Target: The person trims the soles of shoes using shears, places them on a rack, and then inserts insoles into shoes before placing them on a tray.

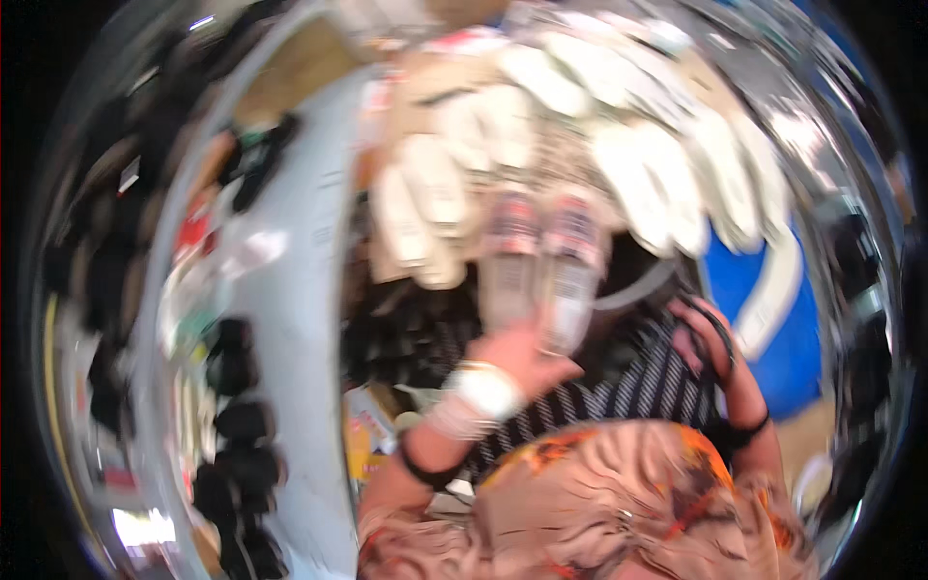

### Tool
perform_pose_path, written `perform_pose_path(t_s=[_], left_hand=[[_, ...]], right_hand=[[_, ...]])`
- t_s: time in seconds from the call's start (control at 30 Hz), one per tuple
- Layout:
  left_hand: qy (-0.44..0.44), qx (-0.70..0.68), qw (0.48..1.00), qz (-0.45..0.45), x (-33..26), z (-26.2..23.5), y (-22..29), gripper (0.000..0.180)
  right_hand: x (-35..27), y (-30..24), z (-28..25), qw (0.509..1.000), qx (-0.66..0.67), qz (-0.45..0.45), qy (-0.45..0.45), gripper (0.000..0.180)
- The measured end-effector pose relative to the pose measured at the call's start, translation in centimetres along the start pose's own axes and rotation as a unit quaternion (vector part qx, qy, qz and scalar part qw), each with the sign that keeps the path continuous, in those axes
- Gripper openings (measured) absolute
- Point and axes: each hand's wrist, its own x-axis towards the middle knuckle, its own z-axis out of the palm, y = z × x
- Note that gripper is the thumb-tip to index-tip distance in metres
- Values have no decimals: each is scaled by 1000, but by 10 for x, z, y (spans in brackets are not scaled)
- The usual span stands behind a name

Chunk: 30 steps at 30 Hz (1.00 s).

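Motion blur softens the whole view. A pair of slide slippers (509, 280) with red and dark bands across pale footbeds lies ahead of me, heels toward me. My left hand (517, 360) is at their heel ends, its fingers over the heels and its thumb stretched to the right; it seems to grip them. To the right, my right hand (698, 336) is above my striped lap, fingers curled beside a thin black strap-like loop (720, 333). What that loop belongs to is too blurred to tell. Cream shoe soles (633, 184) lie in pairs around the slippers.
On the left runs a long light-grey surface (300, 319), with several dark items (242, 435) along its far side. A blue surface (783, 338) is at the right, with a cream sole (771, 295) on it. A yellow-and-white box (367, 435) stands beside my left forearm.
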Motion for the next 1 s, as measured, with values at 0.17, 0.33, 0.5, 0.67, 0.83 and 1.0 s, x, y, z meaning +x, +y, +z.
perform_pose_path(t_s=[0.17,0.33,0.5,0.67,0.83,1.0], left_hand=[[116,61,991,-4,15,73,-22,70],[215,69,974,-25,13,92,-33,64],[208,-60,976,10,30,101,-45,55],[244,49,967,64,16,82,-44,44],[253,-166,947,108,-186,-29,42,36],[415,-60,908,-24,-402,-69,88,23]], right_hand=[[-3,18,2,999,17,-27,-30,37],[-1,-3,27,993,-10,-70,-94,42],[-17,-29,48,980,-32,-132,-144,40],[-33,-38,47,975,-22,-164,-149,41],[-19,-42,31,965,69,-200,-155,40],[-16,-68,82,930,242,-21,-275,56]])
